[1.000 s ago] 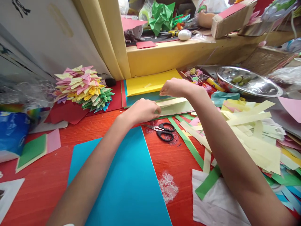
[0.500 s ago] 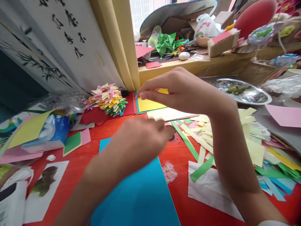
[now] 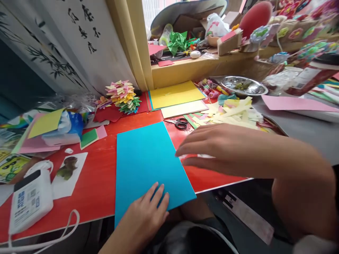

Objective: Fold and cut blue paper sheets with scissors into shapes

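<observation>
Overhead, black brush calligraphy [image 3: 84,31] on white scroll [image 3: 106,63], left hand [image 3: 148,211] flat on blue sheet [image 3: 148,158]

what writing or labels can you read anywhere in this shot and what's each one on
Brush-written characters on the white hanging scroll: too blurred and tilted to quote.
Printed label with a square code on the small white device: too small to read.
Label on the dark bottle at the right: blurred, unreadable.
The blue sheet under the left hand and right hand carries no text.
</observation>
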Tool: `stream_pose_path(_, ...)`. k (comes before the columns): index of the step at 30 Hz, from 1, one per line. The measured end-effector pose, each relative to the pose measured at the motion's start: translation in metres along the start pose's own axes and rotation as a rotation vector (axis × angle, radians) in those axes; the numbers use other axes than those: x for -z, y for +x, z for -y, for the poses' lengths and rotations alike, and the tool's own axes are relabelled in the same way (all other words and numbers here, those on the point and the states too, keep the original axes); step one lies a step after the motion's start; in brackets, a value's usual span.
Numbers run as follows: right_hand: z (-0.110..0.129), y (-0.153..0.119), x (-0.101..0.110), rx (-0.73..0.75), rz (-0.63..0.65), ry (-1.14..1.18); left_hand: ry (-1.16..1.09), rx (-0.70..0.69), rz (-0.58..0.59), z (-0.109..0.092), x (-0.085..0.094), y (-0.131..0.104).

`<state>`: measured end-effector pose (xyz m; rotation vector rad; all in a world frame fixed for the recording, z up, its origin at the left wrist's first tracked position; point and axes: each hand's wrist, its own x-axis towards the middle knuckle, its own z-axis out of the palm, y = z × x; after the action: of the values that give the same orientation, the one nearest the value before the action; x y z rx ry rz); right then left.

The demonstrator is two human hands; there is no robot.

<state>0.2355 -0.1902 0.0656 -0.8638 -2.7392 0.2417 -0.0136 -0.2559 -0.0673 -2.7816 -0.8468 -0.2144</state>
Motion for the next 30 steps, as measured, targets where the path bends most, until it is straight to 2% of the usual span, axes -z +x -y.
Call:
stream_pose_path(2, 0.007, -0.035, -0.009, -0.195, -0.162, 0.208, -0.070, -0.002, -0.044, -0.001, 0.002, -0.003)
stream_pose_path(3, 0.011, -0.049, -0.017, -0.282, -0.314, 0.310, -0.137, 0.025, -0.060, -0.001, 0.003, -0.004)
stream_pose_path(5, 0.023, -0.072, -0.039, -0.473, -0.511, 0.543, -0.316, 0.164, -0.081, 0.000, 0.006, -0.006)
stream_pose_path(8, 0.040, -0.090, -0.084, -0.694, -0.401, 0.841, -0.601, 0.585, -0.042, 0.003, 0.008, -0.009)
stream_pose_path(10, 0.049, -0.091, -0.114, -0.771, -0.305, 1.020, -0.773, 0.865, -0.003, 0.006, 0.004, -0.011)
stream_pose_path(12, 0.055, -0.088, -0.138, -0.850, -0.345, 1.193, -0.916, 1.024, -0.015, 0.008, -0.001, -0.012)
stream_pose_path(15, 0.059, -0.077, -0.155, -0.907, -0.444, 1.438, -1.035, 1.088, -0.090, 0.008, -0.009, -0.014)
stream_pose_path(19, 0.058, -0.060, -0.158, -0.951, -0.511, 1.589, -1.065, 1.113, -0.112, 0.005, -0.012, -0.012)
stream_pose_path(25, 0.057, -0.048, -0.163, -0.864, -0.661, 1.898, -0.972, 1.158, -0.160, -0.002, -0.015, -0.009)
stream_pose_path(30, 0.054, -0.047, -0.159, -0.831, -0.611, 1.993, -0.897, 1.186, -0.155, -0.006, -0.016, -0.007)
